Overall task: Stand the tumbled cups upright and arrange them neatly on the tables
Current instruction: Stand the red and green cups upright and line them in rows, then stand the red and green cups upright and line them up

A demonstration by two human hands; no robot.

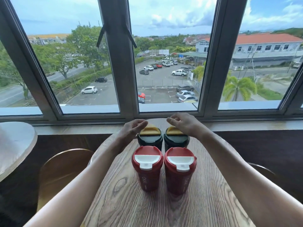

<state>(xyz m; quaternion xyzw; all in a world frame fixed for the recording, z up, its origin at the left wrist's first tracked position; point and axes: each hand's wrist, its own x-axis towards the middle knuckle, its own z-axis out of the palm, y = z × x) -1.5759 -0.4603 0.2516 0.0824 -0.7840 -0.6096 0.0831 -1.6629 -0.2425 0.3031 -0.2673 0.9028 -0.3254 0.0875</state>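
Observation:
Two red cups with white lid flaps stand upright side by side on the round wooden table (124, 208), the left red cup (147, 171) and the right red cup (179, 172). Behind them stand two dark green cups with yellow lid flaps, the left green cup (150, 140) and the right green cup (176, 139). My left hand (132, 130) hovers beside the left green cup's lid, fingers apart. Just above the right green cup's lid, my right hand (182, 122) is loosely curled and holds nothing.
A wide window with grey frames (121, 79) runs right behind the table, above a wooden sill (73, 129). A second pale table (14, 145) is at the left. A wooden chair back (64, 171) stands left of my table, another chair (262, 171) at the right.

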